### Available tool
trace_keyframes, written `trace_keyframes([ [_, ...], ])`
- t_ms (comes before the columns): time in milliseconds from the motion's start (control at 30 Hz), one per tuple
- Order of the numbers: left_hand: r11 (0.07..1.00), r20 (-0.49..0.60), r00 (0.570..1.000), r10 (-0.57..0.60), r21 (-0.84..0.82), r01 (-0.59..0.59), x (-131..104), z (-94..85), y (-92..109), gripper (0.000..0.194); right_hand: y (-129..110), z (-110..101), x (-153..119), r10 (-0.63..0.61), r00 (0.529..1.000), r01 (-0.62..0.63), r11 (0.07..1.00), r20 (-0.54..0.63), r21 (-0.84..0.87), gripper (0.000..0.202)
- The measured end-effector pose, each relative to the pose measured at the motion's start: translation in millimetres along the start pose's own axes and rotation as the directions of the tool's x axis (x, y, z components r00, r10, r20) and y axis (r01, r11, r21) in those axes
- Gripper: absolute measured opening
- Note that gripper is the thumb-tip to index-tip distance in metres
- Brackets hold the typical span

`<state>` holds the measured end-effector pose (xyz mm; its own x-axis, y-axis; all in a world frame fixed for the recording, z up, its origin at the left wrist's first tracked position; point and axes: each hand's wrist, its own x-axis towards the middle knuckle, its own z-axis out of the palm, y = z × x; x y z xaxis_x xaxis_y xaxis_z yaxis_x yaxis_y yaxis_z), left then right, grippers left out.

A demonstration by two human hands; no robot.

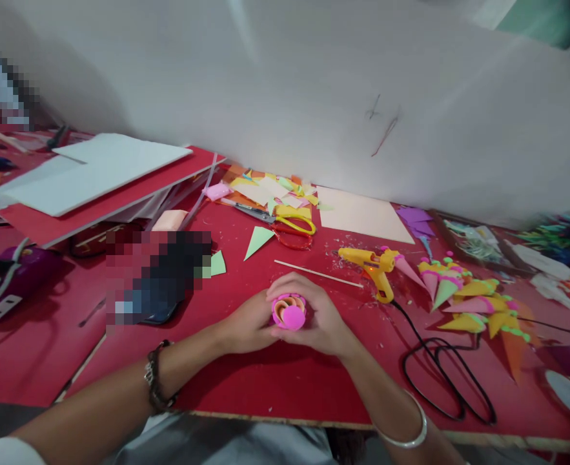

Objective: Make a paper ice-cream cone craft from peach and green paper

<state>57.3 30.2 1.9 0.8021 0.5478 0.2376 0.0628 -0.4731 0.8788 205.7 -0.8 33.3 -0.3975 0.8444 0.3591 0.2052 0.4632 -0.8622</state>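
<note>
Between my two hands, over the front of the red table, is a small paper cone (pixel 283 311) with a bright pink rim, an orange inside and a round pink pom-pom at its near edge. My left hand (pixel 250 321) wraps it from the left, and my right hand (pixel 319 316) curls round it from the right. The cone's body is hidden by my fingers. Just beyond my hands lies a thin wooden stick (pixel 318 274). A yellow glue gun (pixel 374 268) rests to the right of the stick, its small light glowing.
Finished-looking paper cones (pixel 488 303) with pom-poms lie at the right, beside the coiled black cord (pixel 447 381). Scissors (pixel 292 226), paper scraps (pixel 270 188) and a cream sheet (pixel 362 212) are at the back. A phone (pixel 168 303) and white board (pixel 95 171) lie left.
</note>
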Motion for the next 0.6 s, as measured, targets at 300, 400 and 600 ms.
trace_keyframes([
  [300,0.997,0.008,0.997,0.078,0.018,-0.078,0,1.8,0,0.02,-4,-1,3,0.012,1.0,-0.014,0.998,0.025,0.069,0.052],
  [400,0.994,0.001,0.994,0.109,0.026,-0.109,-1,2.0,1,0.018,-7,0,4,-0.025,0.998,0.024,0.999,0.058,0.026,0.034],
  [600,1.0,-0.061,0.998,0.006,0.001,-0.006,-1,3.8,2,0.015,-11,2,5,-0.019,0.999,0.02,1.0,0.051,-0.021,0.033],
])
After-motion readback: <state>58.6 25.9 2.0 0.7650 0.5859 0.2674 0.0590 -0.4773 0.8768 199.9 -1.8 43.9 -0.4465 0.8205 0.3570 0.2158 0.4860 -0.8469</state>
